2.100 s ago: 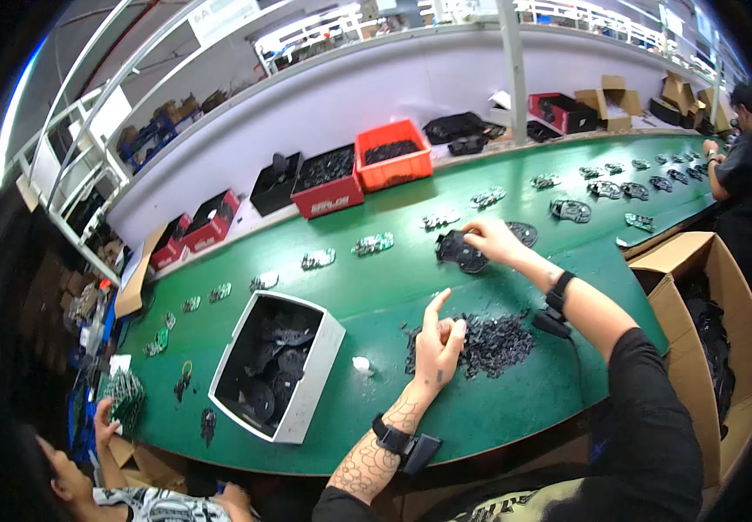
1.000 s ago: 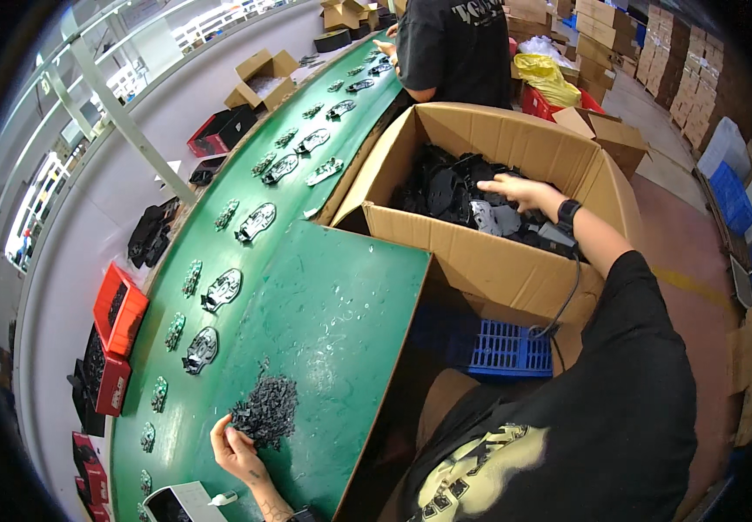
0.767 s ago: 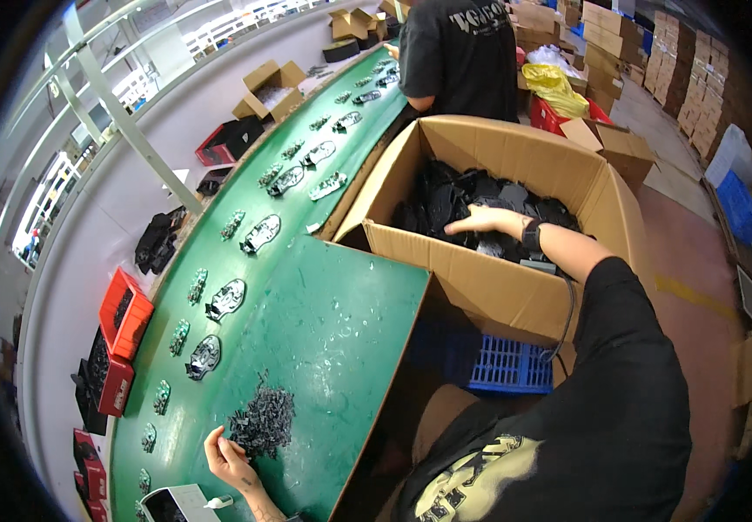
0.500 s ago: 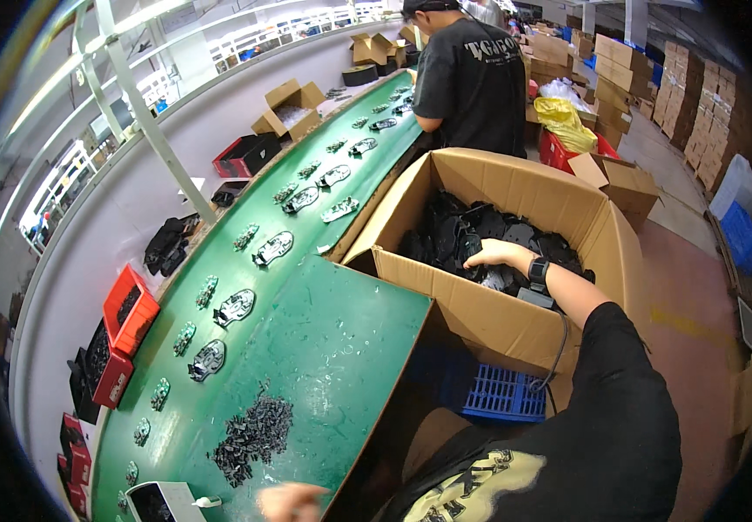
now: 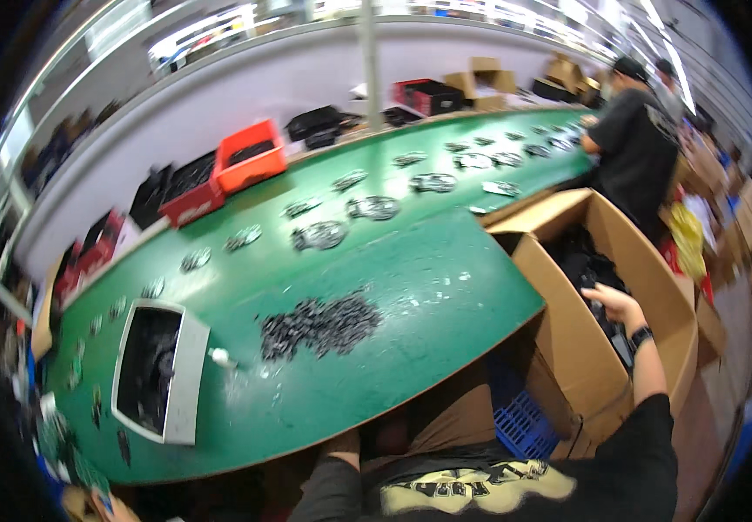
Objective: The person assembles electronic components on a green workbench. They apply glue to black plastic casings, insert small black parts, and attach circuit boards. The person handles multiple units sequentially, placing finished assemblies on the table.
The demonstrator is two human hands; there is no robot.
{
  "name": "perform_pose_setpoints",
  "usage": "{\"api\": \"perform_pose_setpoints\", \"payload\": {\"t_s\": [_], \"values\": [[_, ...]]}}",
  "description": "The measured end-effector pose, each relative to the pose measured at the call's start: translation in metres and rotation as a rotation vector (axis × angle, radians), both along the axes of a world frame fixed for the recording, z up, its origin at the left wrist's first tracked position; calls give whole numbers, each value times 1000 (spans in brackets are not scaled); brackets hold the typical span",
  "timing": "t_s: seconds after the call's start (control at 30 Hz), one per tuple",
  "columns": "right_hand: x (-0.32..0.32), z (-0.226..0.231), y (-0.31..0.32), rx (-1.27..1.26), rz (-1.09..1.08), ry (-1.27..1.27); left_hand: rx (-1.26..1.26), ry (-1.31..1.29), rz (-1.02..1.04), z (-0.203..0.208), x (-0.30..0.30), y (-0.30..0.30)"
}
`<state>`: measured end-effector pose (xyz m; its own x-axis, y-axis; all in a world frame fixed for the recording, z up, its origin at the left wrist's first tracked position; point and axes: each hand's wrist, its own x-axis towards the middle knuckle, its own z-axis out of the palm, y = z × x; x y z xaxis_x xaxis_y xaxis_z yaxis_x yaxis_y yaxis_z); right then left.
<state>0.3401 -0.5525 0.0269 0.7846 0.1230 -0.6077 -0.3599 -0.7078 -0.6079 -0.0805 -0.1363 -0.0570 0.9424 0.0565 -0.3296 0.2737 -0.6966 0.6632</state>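
Note:
My right hand (image 5: 615, 304), with a black watch on its wrist, reaches down into a large open cardboard box (image 5: 567, 348) to the right of the green table (image 5: 446, 270). Its fingers rest among black parts (image 5: 587, 265) in the box, and blur hides whether they hold one. My left hand (image 5: 341, 445) is at the table's near edge, mostly hidden, so its grip is unclear. A pile of small black parts (image 5: 319, 324) lies on the table in front of me. A grey tray (image 5: 186, 383) of black pieces stands to the left.
Round black-and-silver assemblies (image 5: 319, 235) lie in rows along the table's far side. Red bins (image 5: 250, 157) and black bins line the back edge. A person in a black shirt (image 5: 633, 148) stands at the far right. A blue crate (image 5: 524, 426) sits under the table.
The view has swung left, back toward the table. My right hand has stayed in the cardboard box. My left hand has left the pile of parts and come to the table's near edge.

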Motion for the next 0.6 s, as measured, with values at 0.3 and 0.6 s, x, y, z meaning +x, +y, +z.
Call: {"api": "perform_pose_setpoints", "payload": {"t_s": [0.3, 0.6], "values": [[23, -46, 1, -124, 314, -216, 135, -112, 308, -2, -34, 4], [35, -56, -8, -93, 470, -281, 213, -226, 381, 9, -30, 12]]}}
